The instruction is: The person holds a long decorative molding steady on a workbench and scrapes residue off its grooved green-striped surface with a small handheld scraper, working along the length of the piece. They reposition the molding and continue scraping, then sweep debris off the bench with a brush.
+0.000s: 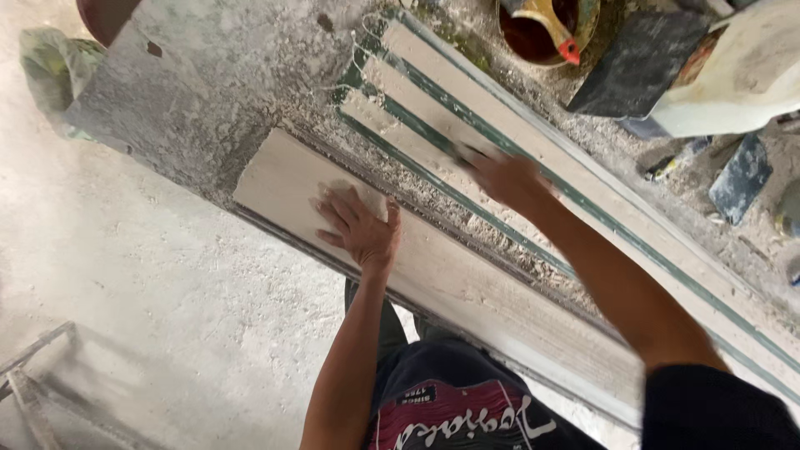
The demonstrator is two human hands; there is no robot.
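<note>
1. At the far left, the dusty concrete floor (125, 267) and a metal frame (33, 367) lie below the bench; neither is in play.
2. Your left hand (360, 227) lies flat, fingers spread and palm down, on the near end of the long pale plank (467, 283). It grips nothing; it only pins the plank against the dust-covered workbench (192, 92).
3. Just beyond, the set of narrow pale strips with green edges (433, 108) runs diagonally, parallel to the plank and close beside it, with sawdust between them.
4. Your right hand (508, 179) rests on those strips. It is blurred, and whether the fingers close on a small dark thing at their tips I cannot tell.
5. The step in hand looks like rubbing or smoothing the strip faces while the plank is steadied.
6. Judging from this, the next stroke calls for even pressure along the strip's length, and for your left hand to hold its weight so nothing slides.
7. At the upper right, a red-brown bucket (542, 29) and dark flat blocks (637, 62) sit well apart from both hands.
</note>
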